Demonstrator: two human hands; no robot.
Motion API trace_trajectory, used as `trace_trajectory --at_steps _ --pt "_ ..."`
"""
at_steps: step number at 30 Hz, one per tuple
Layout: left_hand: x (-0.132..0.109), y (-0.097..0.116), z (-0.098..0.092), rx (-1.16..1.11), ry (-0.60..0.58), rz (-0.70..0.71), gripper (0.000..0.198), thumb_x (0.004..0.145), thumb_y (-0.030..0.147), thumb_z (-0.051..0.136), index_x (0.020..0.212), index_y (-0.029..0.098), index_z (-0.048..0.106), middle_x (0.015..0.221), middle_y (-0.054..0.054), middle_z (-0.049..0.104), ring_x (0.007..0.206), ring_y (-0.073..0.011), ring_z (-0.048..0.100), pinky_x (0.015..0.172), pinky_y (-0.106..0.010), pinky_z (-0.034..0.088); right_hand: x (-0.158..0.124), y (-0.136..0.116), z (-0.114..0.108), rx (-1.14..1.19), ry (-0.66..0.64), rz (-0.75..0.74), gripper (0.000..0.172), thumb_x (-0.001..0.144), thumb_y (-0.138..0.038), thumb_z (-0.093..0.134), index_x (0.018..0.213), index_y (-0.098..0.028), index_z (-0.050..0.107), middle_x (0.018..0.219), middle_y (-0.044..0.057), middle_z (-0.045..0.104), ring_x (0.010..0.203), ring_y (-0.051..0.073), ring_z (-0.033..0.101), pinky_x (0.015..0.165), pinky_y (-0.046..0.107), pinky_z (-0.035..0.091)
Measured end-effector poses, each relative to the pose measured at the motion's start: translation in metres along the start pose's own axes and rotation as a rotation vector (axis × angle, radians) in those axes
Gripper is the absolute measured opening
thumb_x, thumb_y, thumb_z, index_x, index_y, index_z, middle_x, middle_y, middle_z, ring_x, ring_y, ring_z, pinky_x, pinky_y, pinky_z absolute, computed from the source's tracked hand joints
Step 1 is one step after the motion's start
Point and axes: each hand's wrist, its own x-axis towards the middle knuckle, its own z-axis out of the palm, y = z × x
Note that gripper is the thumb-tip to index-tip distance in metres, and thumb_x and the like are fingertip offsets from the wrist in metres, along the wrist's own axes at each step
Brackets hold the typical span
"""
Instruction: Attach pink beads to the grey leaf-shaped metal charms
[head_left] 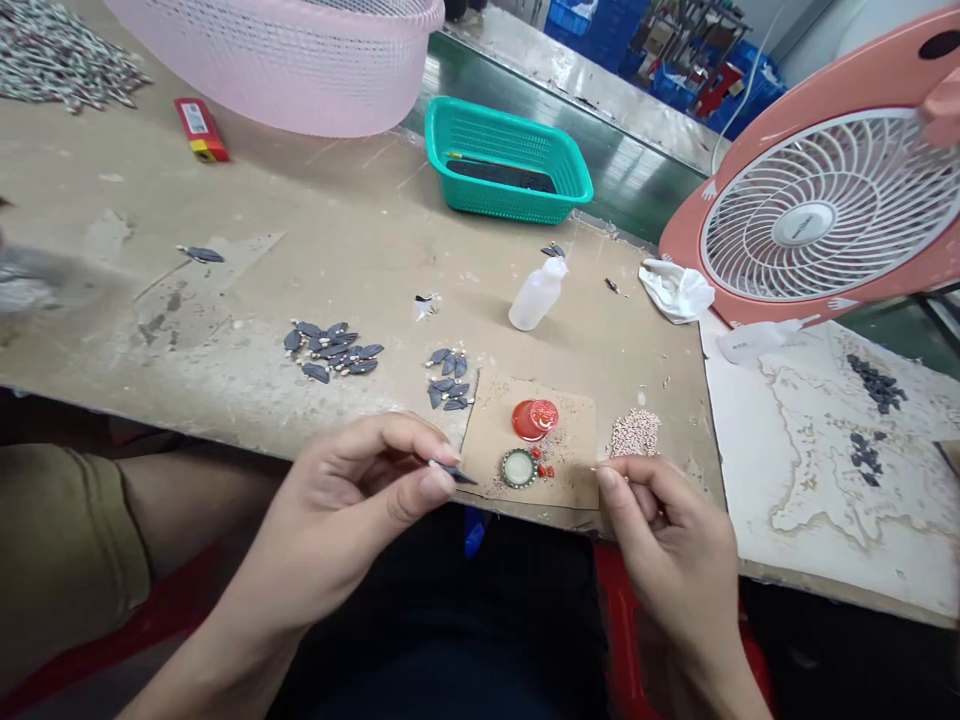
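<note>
Between the thumb and forefinger of my left hand is a dark grey leaf-shaped piece, its tip pointing right. My right hand pinches a tiny pale bead, just in front of a heap of similar beads. A cardboard square lies between my hands. On it are a red cup, a bottle cap with pale contents and a few small red bits. Left of the cardboard, several grey pieces with pale beads lie in a small group and a larger one.
A white squeeze bottle stands beyond the cardboard. Farther back are a green basket and a pink basket. A coral fan stands at right, near a white tissue. A person's leg is at left.
</note>
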Motion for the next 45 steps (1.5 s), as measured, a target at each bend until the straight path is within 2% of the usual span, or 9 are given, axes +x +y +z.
trace_trajectory --at_steps 4,6,9,13,17,21,30,40,45 --pt "-0.006 -0.005 0.024 -0.076 -0.064 -0.139 0.014 0.077 0.013 0.080 0.080 0.027 0.079 0.075 0.002 0.076 0.062 -0.0073 0.066 0.059 -0.011 0.054 -0.016 -0.005 0.001 0.421 0.040 0.233 0.014 0.091 -0.035 0.064 0.090 -0.022 0.068 0.064 -0.003 0.049 0.057 0.011 0.044 0.051 0.025 0.038" --pt "-0.009 -0.006 0.036 -0.111 -0.079 -0.209 0.017 0.076 0.011 0.081 0.078 0.027 0.080 0.075 0.002 0.078 0.065 -0.0074 0.069 0.062 -0.010 0.055 -0.023 -0.011 0.003 0.561 0.057 0.258 0.010 0.091 -0.033 0.065 0.092 -0.023 0.068 0.069 -0.002 0.055 0.059 0.011 0.047 0.051 0.023 0.039" --pt "-0.011 -0.006 0.050 -0.166 -0.095 -0.249 0.020 0.073 0.007 0.081 0.077 0.027 0.081 0.076 0.002 0.080 0.068 -0.0079 0.072 0.065 -0.010 0.056 -0.031 -0.024 0.006 0.651 0.096 0.207 0.005 0.090 -0.029 0.066 0.089 -0.024 0.069 0.068 -0.002 0.056 0.056 0.010 0.046 0.048 0.021 0.039" --pt "-0.014 -0.006 0.061 -0.224 -0.113 -0.261 0.023 0.073 0.004 0.080 0.077 0.027 0.081 0.077 0.003 0.080 0.067 -0.0072 0.073 0.066 -0.009 0.057 -0.034 -0.036 0.003 0.593 0.107 0.082 0.005 0.089 -0.024 0.066 0.086 -0.026 0.070 0.066 -0.003 0.060 0.051 0.008 0.047 0.046 0.020 0.040" --pt "-0.017 -0.006 0.066 -0.253 -0.139 -0.250 0.027 0.074 0.002 0.079 0.079 0.028 0.082 0.078 0.005 0.080 0.069 -0.0069 0.074 0.068 -0.008 0.058 -0.034 -0.038 0.000 0.511 0.121 0.036 0.007 0.088 -0.024 0.066 0.084 -0.025 0.070 0.069 -0.003 0.064 0.053 0.009 0.051 0.048 0.021 0.042" --pt "-0.019 -0.004 0.069 -0.275 -0.148 -0.235 0.027 0.075 0.001 0.078 0.080 0.027 0.082 0.080 0.005 0.081 0.074 -0.0078 0.075 0.071 -0.009 0.059 -0.035 -0.037 0.000 0.485 0.103 0.005 0.007 0.088 -0.021 0.065 0.083 -0.023 0.069 0.062 -0.004 0.057 0.048 0.008 0.045 0.045 0.021 0.039" --pt "-0.020 -0.003 0.072 -0.285 -0.123 -0.238 0.027 0.075 -0.001 0.078 0.079 0.025 0.082 0.080 0.006 0.081 0.073 -0.0070 0.076 0.071 -0.008 0.060 -0.037 -0.037 0.001 0.453 0.105 -0.062 0.008 0.088 -0.017 0.064 0.086 -0.023 0.069 0.057 -0.008 0.043 0.047 0.006 0.041 0.045 0.018 0.037" --pt "-0.021 -0.003 0.073 -0.294 -0.119 -0.226 0.029 0.075 -0.002 0.076 0.078 0.026 0.082 0.080 0.006 0.081 0.073 -0.0070 0.076 0.070 -0.007 0.059 -0.036 -0.037 0.002 0.418 0.111 -0.080 0.008 0.089 -0.017 0.063 0.086 -0.023 0.068 0.057 -0.008 0.041 0.047 0.005 0.040 0.044 0.018 0.036" --pt "-0.023 -0.005 0.074 -0.191 -0.076 -0.158 0.029 0.073 -0.002 0.078 0.077 0.027 0.082 0.079 0.005 0.081 0.074 -0.0081 0.076 0.070 -0.007 0.059 -0.038 -0.035 0.005 0.387 0.134 -0.116 0.010 0.088 -0.014 0.063 0.089 -0.023 0.068 0.058 -0.008 0.040 0.048 0.005 0.040 0.046 0.018 0.037"
